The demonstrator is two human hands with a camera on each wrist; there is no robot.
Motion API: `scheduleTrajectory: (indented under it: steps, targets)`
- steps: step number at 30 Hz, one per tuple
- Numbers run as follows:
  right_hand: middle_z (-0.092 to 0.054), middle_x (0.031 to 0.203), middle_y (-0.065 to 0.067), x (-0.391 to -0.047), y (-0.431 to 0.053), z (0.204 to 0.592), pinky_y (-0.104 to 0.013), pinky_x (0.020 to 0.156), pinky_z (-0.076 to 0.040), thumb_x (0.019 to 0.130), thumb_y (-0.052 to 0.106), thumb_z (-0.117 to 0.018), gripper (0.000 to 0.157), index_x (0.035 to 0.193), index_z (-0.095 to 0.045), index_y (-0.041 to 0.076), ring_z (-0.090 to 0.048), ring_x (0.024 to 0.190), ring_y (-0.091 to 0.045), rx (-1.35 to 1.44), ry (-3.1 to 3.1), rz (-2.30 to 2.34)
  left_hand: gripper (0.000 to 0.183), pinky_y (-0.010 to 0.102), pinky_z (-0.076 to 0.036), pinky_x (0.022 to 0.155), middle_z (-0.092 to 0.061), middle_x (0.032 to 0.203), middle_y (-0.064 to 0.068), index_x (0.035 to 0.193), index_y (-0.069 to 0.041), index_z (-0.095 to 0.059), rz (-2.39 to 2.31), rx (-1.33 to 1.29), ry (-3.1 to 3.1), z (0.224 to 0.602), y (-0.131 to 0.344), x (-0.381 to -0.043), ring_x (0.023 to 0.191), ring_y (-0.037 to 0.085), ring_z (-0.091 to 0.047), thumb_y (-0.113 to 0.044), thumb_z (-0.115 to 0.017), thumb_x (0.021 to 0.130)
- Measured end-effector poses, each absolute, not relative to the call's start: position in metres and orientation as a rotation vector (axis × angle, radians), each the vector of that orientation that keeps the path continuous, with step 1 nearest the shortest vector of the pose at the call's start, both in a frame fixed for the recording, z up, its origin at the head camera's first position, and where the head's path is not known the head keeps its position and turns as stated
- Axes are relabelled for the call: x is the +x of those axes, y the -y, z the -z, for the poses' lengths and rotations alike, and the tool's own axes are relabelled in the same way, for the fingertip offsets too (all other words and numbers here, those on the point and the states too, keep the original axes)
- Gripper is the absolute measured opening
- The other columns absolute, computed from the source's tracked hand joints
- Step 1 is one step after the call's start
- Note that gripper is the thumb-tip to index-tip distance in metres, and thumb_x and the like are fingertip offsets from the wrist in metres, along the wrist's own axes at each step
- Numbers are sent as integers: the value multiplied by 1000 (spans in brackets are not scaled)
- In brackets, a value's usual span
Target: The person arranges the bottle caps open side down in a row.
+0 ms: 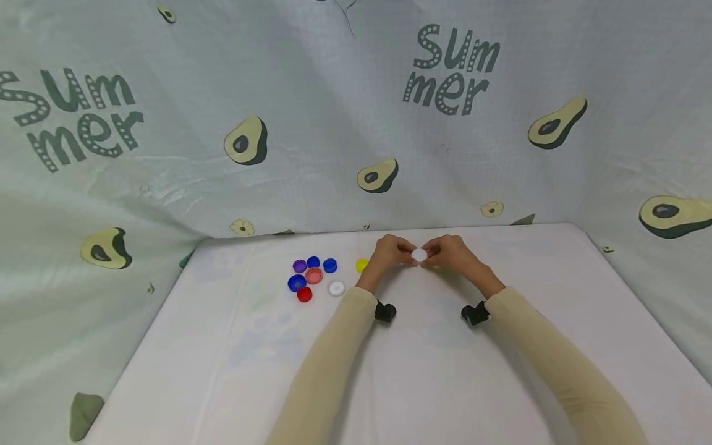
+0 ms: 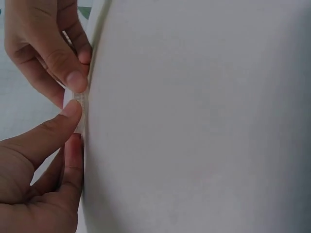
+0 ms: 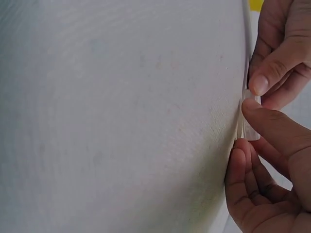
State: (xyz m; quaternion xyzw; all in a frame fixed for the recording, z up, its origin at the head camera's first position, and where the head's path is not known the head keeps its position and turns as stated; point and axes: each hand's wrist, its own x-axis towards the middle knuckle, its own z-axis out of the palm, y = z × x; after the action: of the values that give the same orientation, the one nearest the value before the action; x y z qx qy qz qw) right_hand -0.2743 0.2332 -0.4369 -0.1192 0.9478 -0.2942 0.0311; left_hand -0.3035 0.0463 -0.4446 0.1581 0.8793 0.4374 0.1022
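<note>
In the head view, my left hand (image 1: 393,252) and right hand (image 1: 449,252) meet over the far part of the table, with a white bottle cap (image 1: 419,254) between them. The left hand (image 2: 46,170) pinches one side of the cap with thumb and fingertips, its thumb on the ridged rim (image 2: 78,104). From the opposite side, the right hand (image 3: 279,160) pinches the same cap (image 3: 250,124). The cap is low, at the table surface; fingers hide much of it. Just left of the left hand lies a yellow cap (image 1: 361,265), partly covered by the wrist.
A cluster of caps lies to the left: purple (image 1: 299,266), several blue ones including one (image 1: 297,283) at the front, pink (image 1: 314,275), and red (image 1: 304,294). A white cap (image 1: 336,288) sits beside them. A printed curtain (image 1: 311,185) hangs behind the white table (image 1: 250,383).
</note>
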Motion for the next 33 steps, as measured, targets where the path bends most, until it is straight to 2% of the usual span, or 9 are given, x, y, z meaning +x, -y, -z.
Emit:
scheduleTrajectory:
  steps: [6, 13, 17, 21, 26, 33]
  targets:
    - [-76, 93, -13, -279, -230, 435, -34, 72, -56, 86, 14, -83, 36, 114, -74, -5, -69, 82, -22, -432, -2910, 859, 28, 18, -47, 72, -74, 89, 2, 108, -8, -80, -1257, 384, -2633, 444, -47, -302, 80, 9, -56, -14, -86, 81]
    - [-77, 93, -11, -282, -231, 433, -32, 73, -55, 86, 17, -83, 37, 116, -74, -3, -67, 82, -18, -490, -2898, 735, 28, 20, -51, 77, -76, 92, 4, 107, -7, -80, -1225, 327, -2626, 440, -50, -300, 82, 11, -58, -11, -86, 81]
    - [-75, 91, -10, -281, -232, 432, -34, 76, -54, 88, 17, -81, 38, 119, -73, -4, -63, 81, -18, -475, -2875, 715, 32, 20, -52, 78, -74, 96, 5, 112, -6, -78, -1175, 399, -2634, 438, -52, -298, 84, 12, -58, -10, -86, 82]
    - [-73, 93, -11, -278, -234, 433, -37, 81, -54, 89, 15, -80, 41, 122, -69, -6, -62, 84, -20, -436, -2867, 747, 42, 23, -55, 81, -72, 108, 10, 124, -2, -71, -1106, 550, -2625, 432, -47, -298, 93, 17, -62, -3, -83, 84]
    - [-72, 100, -13, -266, -229, 435, -41, 84, -57, 90, 10, -79, 41, 126, -66, -6, -66, 91, -24, -458, -2954, 759, 42, 31, -57, 92, -70, 119, 16, 128, 2, -66, -1145, 684, -2592, 426, -15, -297, 109, 26, -67, 3, -77, 88]
    - [-73, 112, -13, -250, -202, 434, -38, 89, -59, 92, 11, -76, 34, 122, -70, -2, -69, 101, -25, -676, -2919, 942, 36, 38, -55, 99, -68, 124, 19, 128, 4, -66, -1153, 640, -2626, 411, 40, -292, 114, 32, -65, 1, -72, 92]
